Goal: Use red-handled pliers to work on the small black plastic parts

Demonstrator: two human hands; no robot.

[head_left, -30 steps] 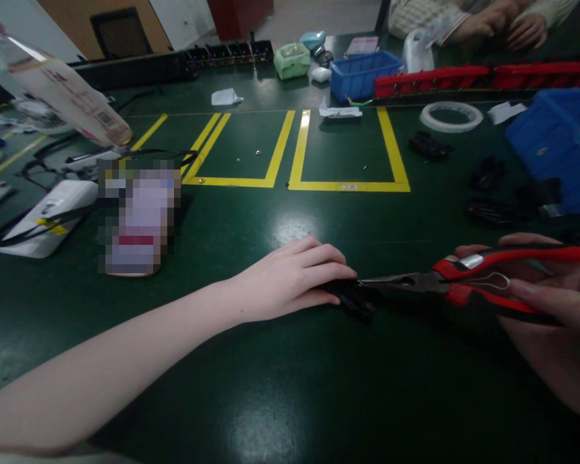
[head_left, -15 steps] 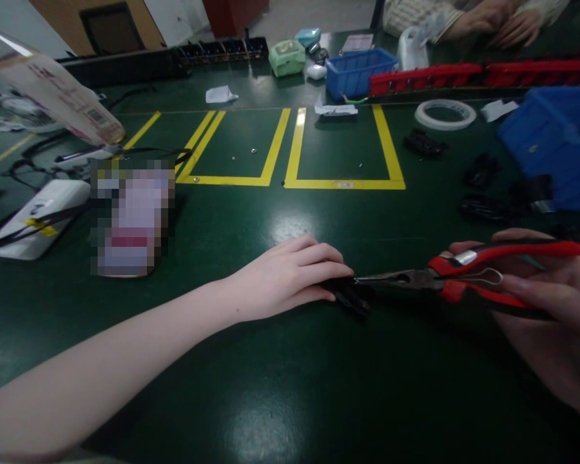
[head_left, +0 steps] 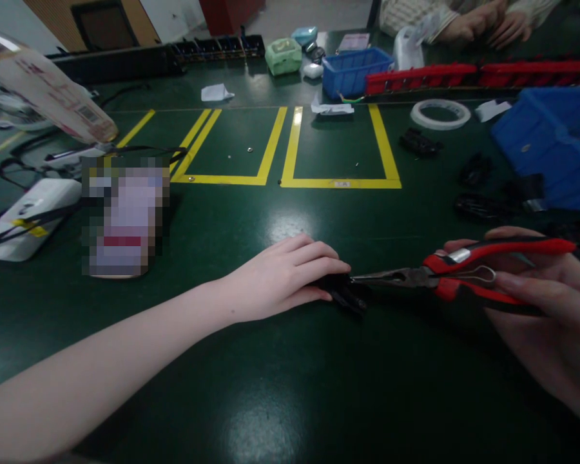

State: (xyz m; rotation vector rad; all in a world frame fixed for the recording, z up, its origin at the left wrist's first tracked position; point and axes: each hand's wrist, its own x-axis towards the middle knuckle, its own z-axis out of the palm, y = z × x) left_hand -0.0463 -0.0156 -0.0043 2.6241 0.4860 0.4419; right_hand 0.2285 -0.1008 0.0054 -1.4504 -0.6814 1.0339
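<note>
Left hand [head_left: 290,274] at frame centre, fingers pressed flat on small black part [head_left: 343,293] on green surface [head_left: 270,386], right hand [head_left: 536,303] at right edge, closed around red-handled pliers [head_left: 444,277], tips touching the part.

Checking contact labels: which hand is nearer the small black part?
Left. The left hand holds the black part; the right hand is off to its right, holding red-handled pliers whose tips meet it.

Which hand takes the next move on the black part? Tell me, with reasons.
Right. The right hand grips the red-handled pliers, whose tips meet the black part. The left hand pins that part to the green table, so it probably should just hold.
</note>
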